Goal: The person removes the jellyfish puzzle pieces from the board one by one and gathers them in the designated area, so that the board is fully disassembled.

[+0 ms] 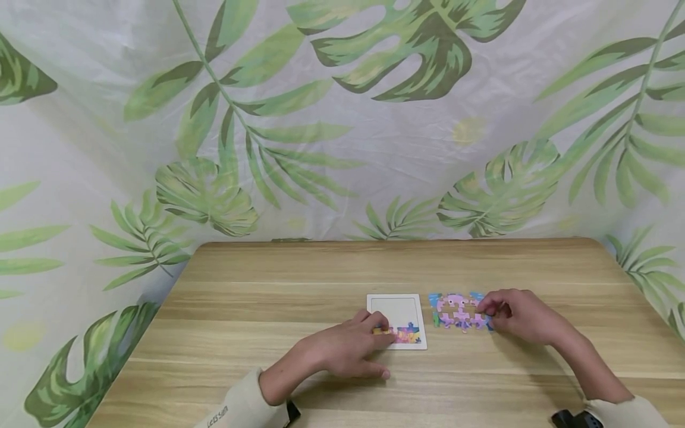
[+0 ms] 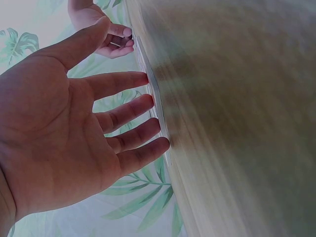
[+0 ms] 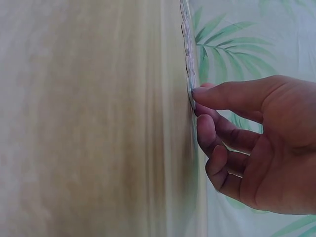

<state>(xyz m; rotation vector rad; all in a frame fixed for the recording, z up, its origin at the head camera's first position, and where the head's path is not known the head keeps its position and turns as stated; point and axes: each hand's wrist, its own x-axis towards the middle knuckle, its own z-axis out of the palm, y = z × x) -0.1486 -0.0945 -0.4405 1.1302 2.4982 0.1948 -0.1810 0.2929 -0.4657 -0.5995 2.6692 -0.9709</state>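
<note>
The white puzzle board [image 1: 393, 306] lies flat on the table, with a strip of colourful jigsaw pieces [image 1: 409, 334] along its near side. My left hand [image 1: 350, 348] reaches over the board's left part, its fingertips touching down there and its thumb held apart; the left wrist view shows the extended fingers [image 2: 128, 113] against the board's edge. Right of the board lies a group of pink and blue jigsaw pieces [image 1: 455, 303] with gaps among them. At that group's right edge, my right hand [image 1: 521, 315] pinches a puzzle piece [image 3: 191, 96] between thumb and index finger, other fingers curled.
The wooden table [image 1: 257, 297] carries the board and pieces near its middle. Behind it hangs a pale curtain [image 1: 332, 148] printed with green leaves. Dark wrist devices [image 1: 578, 419] sit by the sleeves.
</note>
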